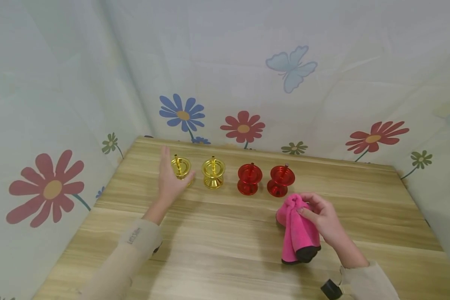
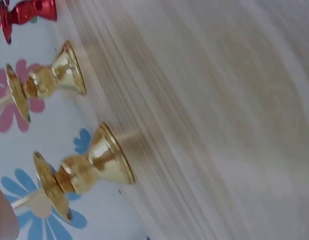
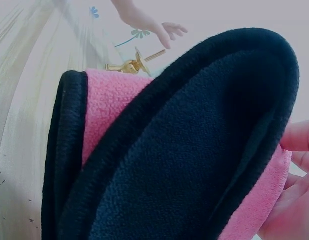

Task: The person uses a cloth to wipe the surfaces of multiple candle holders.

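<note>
My left hand (image 1: 170, 181) reaches to the leftmost gold candle holder (image 1: 181, 166), fingers straight and thumb spread, partly covering it in the head view. In the left wrist view that same gold holder stands upright on the table, with a fingertip (image 2: 2, 217) close to its spike. My right hand (image 1: 322, 214) pinches the gathered top of a pink cloth (image 1: 303, 231) with black edging. The cloth hangs in folds in front of the red holders. Its dark edge and underside (image 3: 179, 145) fill most of the right wrist view.
A second gold holder (image 1: 213, 170) and two red candle holders, one (image 1: 249, 177) beside the other (image 1: 281, 179), stand in a row towards the back of the wooden table (image 1: 217, 250). Behind the table hangs a white curtain (image 1: 225, 54) printed with flowers and a butterfly.
</note>
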The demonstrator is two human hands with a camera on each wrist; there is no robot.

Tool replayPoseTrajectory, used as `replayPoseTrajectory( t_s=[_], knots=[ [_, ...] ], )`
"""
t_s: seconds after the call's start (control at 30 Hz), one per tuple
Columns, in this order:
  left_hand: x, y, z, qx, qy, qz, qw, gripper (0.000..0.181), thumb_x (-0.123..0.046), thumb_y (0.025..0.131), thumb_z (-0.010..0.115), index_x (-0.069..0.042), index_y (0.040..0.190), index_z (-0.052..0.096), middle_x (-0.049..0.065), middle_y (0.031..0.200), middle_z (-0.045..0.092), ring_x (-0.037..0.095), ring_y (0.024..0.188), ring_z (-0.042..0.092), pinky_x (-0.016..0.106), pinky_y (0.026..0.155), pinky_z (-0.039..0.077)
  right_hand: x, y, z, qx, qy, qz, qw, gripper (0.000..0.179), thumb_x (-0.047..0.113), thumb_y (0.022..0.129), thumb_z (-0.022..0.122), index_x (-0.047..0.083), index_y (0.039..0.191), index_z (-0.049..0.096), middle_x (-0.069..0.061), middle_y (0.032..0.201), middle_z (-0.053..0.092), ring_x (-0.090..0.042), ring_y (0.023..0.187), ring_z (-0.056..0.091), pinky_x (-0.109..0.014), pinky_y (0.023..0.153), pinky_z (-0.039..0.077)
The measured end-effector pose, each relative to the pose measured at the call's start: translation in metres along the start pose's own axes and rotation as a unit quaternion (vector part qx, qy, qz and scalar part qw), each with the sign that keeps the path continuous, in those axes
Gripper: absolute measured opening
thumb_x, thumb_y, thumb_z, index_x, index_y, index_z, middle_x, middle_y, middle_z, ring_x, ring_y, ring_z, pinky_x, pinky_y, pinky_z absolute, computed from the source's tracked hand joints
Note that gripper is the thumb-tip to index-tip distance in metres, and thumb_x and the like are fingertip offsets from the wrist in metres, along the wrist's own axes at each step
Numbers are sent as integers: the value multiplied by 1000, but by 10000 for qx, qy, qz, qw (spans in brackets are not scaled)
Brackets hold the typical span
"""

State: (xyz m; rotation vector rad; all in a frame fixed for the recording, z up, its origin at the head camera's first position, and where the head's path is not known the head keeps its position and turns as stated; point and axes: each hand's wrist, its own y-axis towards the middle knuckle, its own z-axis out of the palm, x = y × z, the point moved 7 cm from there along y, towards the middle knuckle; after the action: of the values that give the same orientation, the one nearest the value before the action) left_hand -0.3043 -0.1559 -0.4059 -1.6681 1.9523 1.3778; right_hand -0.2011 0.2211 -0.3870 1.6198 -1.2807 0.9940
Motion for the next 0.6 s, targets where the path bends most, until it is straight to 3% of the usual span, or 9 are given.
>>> replayPoseTrajectory(
  t_s=[0.17,0.27,0.47,0.6],
  knots=[
    [-21,-5,19,365,-14,419,9985,100,-32,72,71,-7,142,5,11,149,7,34,133,20,50,105,24,-2,1,-1,9,8,-6,10000,25,0,84,54,-8,107,50,20,91,57,0,79,57,-20,64,50],
    [-26,-6,35,739,-56,439,9963,99,-33,72,71,-5,142,6,11,149,8,33,133,20,49,104,25,-2,1,0,9,47,-14,10000,25,0,84,54,-9,107,50,20,91,58,-1,79,57,-20,63,50],
    [-23,-7,66,1568,-46,-102,9876,100,-45,74,66,-8,143,3,12,149,9,30,134,16,44,108,20,-1,0,0,-12,58,-35,10000,26,0,84,54,-9,108,50,21,91,57,0,79,56,-19,63,49],
    [-19,-7,79,1819,50,-409,9824,100,-50,73,64,-4,142,7,14,148,10,32,134,16,45,108,18,-2,0,0,-36,43,-16,10000,27,-1,84,54,-9,109,50,21,91,57,0,78,56,-19,63,49]
  ],
)
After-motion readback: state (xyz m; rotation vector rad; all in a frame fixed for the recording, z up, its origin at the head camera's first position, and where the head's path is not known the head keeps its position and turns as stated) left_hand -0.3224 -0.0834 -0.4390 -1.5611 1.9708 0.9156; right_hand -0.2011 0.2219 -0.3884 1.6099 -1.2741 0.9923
